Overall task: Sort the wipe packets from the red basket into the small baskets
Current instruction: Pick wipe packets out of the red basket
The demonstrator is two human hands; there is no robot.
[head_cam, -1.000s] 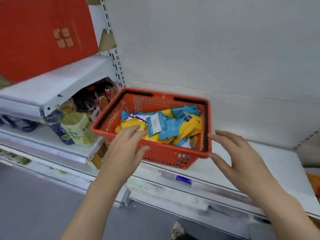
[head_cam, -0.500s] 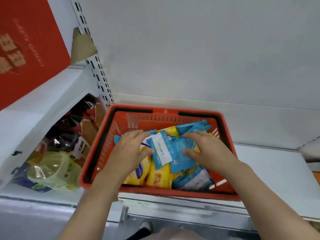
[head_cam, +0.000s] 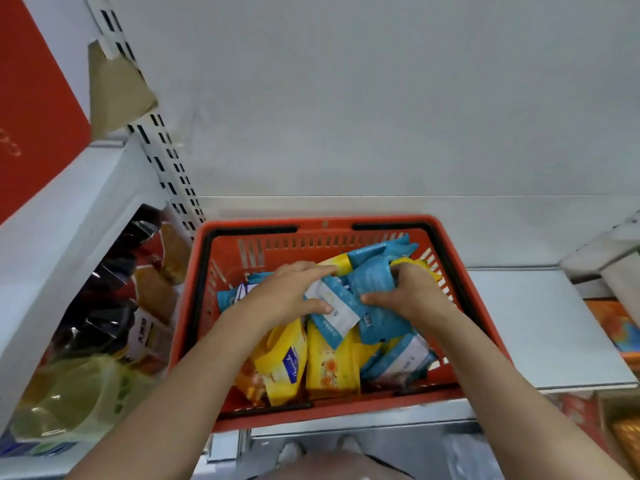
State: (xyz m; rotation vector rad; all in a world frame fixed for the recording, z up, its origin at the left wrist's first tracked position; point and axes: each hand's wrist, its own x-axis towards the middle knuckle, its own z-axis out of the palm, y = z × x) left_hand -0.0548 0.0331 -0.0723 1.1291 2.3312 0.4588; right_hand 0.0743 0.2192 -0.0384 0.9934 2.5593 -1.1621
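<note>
Head view, blue packet [head_cam: 372, 299] between left hand [head_cam: 287, 296], right hand [head_cam: 414, 294]

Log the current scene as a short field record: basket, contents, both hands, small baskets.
basket: red basket on the white shelf, rim toward the person
contents: blue packets heaped over yellow packets
left hand: left hand laid over the pile, thumb against a blue packet with a white label
right hand: right hand holds a grip on a blue packet, fingers curled round it
small baskets: none in view
packets sorted: none visibly out of the basket
</note>
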